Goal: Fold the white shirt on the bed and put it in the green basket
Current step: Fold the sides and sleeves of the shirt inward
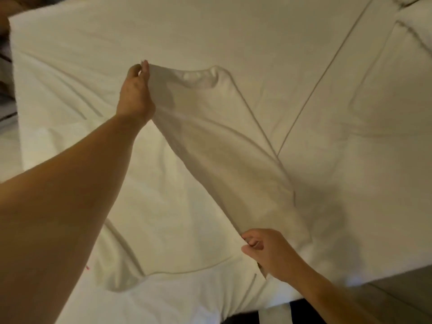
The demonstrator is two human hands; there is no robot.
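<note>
The white shirt (224,146) lies spread on the white bed (233,31), its collar toward the far side. My left hand (135,94) pinches the shirt's shoulder edge left of the collar and lifts it off the sheet. My right hand (266,249) pinches the shirt's near edge at the hem, close to the bed's front edge. The cloth between both hands is raised in a long fold over the rest of the shirt. No green basket is in view.
A pillow (413,31) sits at the far right of the bed. A seam (327,71) runs diagonally across the bed cover. The bed's front edge (350,288) drops off at the lower right, with dark floor below.
</note>
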